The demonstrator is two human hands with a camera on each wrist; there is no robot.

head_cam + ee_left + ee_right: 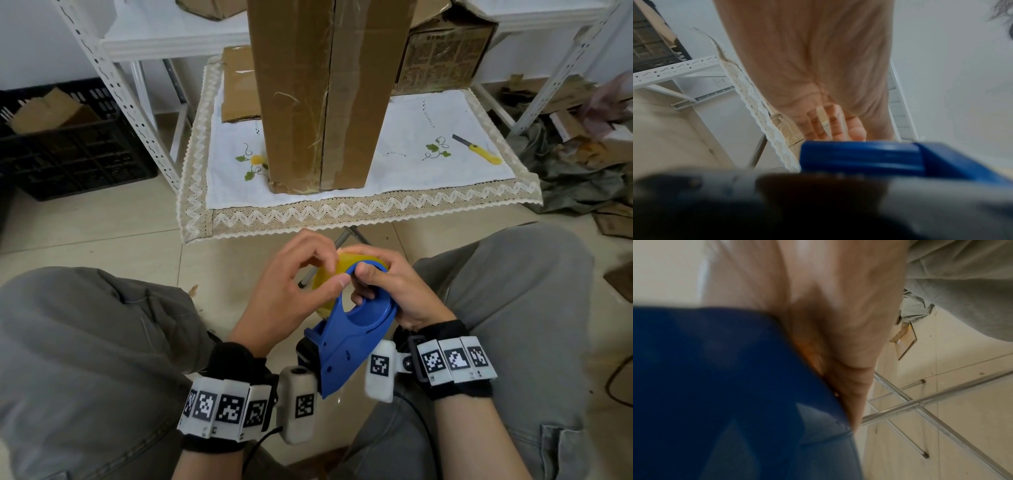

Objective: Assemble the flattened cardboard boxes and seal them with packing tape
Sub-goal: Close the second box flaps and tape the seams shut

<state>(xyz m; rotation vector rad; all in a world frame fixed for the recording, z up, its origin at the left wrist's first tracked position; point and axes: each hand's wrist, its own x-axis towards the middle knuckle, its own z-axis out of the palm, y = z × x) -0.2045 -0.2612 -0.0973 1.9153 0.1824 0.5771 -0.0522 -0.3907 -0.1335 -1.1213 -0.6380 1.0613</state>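
Both hands, left (291, 291) and right (394, 291), grip the blue tape dispenser (346, 342) (fingers curled).

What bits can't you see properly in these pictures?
- Tape roll: head view, mostly hidden by both hands and the blue dispenser.
- Cardboard box top: cut off by the head view's edge.
- Right hand fingers: right wrist view, blurred.

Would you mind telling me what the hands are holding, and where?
The right hand grips the blue tape dispenser around its tape roll; the left hand pinches the roll's edge.
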